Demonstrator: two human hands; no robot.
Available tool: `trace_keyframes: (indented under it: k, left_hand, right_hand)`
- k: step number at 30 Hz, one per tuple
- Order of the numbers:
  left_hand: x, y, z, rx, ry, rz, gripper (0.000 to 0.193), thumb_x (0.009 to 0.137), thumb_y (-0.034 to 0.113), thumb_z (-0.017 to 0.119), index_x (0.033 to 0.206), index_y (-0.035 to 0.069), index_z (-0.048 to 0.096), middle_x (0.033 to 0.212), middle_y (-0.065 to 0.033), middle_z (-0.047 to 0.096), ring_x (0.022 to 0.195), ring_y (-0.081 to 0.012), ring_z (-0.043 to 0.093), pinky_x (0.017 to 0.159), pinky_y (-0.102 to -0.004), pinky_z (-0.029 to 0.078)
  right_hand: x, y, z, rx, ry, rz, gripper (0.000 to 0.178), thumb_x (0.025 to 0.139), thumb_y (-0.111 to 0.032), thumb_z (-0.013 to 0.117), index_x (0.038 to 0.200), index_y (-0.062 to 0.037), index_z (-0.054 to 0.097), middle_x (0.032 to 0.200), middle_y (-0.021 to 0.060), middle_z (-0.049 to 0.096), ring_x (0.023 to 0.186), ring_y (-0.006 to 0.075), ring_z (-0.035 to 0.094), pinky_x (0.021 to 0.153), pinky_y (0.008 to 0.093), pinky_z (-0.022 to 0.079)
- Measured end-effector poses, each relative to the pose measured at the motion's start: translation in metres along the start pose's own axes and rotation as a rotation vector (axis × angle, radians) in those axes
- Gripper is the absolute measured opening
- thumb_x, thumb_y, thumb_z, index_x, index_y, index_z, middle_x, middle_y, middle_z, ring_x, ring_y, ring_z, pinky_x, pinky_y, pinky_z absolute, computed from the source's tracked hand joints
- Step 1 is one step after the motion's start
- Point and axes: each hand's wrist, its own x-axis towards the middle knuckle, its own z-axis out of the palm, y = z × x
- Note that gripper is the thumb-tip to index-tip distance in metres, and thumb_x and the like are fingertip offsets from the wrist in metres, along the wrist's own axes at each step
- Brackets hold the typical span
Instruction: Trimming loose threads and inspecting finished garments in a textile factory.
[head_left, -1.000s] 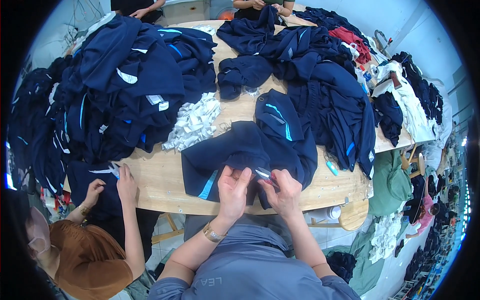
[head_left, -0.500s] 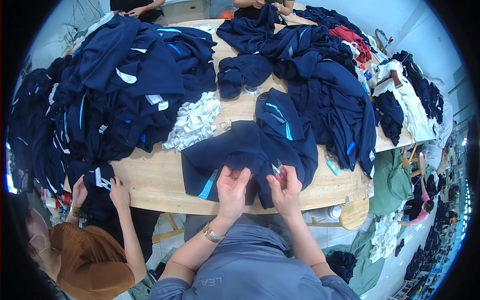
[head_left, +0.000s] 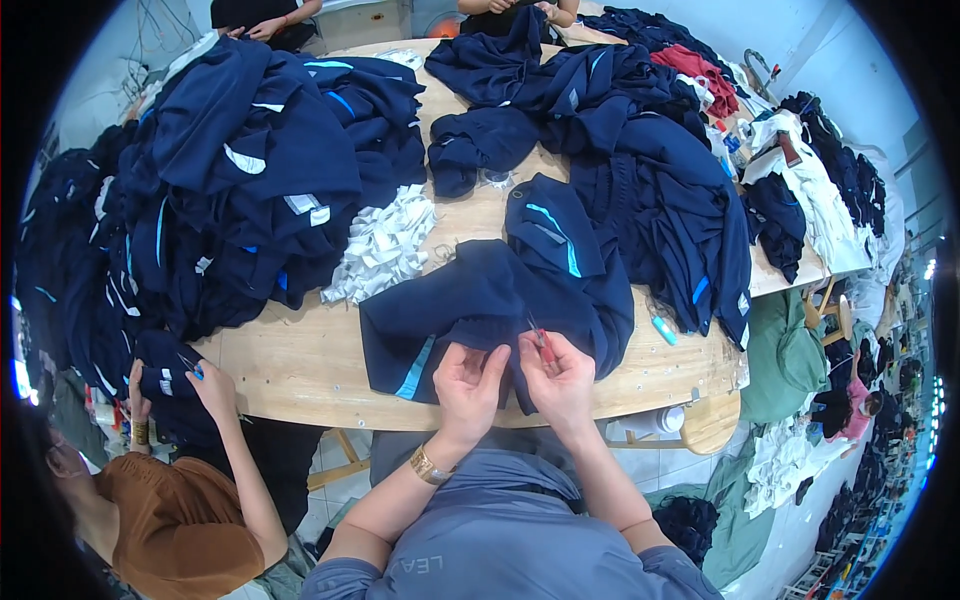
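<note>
While my hands hold over the navy garment (head_left: 490,300) at the near edge of the wooden table (head_left: 300,365), the change is small — my right hand (head_left: 562,378) now pinches a small red tool (head_left: 546,346) upright where a second ago it lay angled. My left hand (head_left: 468,380) pinches the cloth beside it — I judge trimming continues.

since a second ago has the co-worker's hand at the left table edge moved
Yes. The co-worker's hand has slid left along the wooden table edge, toward the dark garment pile.
</note>
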Motion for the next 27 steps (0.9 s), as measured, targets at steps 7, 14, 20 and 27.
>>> trace_keyframes:
  k: [7,14,20,27]
  left_hand:
    - [-0.001,-0.001,0.001,0.035,-0.009,-0.035,0.025,0.084,-0.002,0.061,0.108,-0.005,0.054,0.103,-0.0087,0.061,0.094,-0.0117,0.057,0.084,-0.0233,0.044]
    - [0.003,0.002,0.000,-0.056,-0.006,-0.076,0.024,0.085,0.001,0.061,0.108,-0.004,0.053,0.102,-0.0079,0.061,0.092,-0.0109,0.057,0.083,-0.0225,0.044]
    - [0.000,-0.001,0.000,0.097,-0.013,-0.017,0.022,0.084,-0.002,0.061,0.105,-0.005,0.055,0.100,-0.0084,0.062,0.092,-0.0111,0.057,0.084,-0.0227,0.044]
    - [0.005,0.005,0.004,-0.047,-0.007,-0.093,0.022,0.084,-0.002,0.061,0.104,-0.004,0.055,0.099,-0.0080,0.061,0.093,-0.0105,0.056,0.084,-0.0230,0.043]
  right_hand:
    - [0.001,-0.001,0.002,-0.183,0.081,-0.167,0.011,0.082,-0.007,0.063,0.087,0.0017,0.060,0.060,-0.0014,0.052,0.054,-0.0006,0.043,0.048,0.0175,0.037]
    - [0.003,-0.001,0.006,0.277,0.052,0.123,0.004,0.085,-0.002,0.058,0.087,-0.0003,0.061,0.059,-0.0063,0.051,0.045,-0.0013,0.039,0.040,0.0156,0.028]
    - [0.001,0.011,0.005,-0.038,0.073,-0.129,0.006,0.085,-0.002,0.058,0.088,0.0012,0.062,0.061,-0.0050,0.054,0.050,-0.0004,0.044,0.045,0.0143,0.033]
    - [0.005,0.003,0.001,-0.069,0.072,-0.074,0.010,0.084,-0.007,0.061,0.088,0.0025,0.059,0.062,-0.0016,0.054,0.051,0.0021,0.048,0.046,0.0179,0.038]
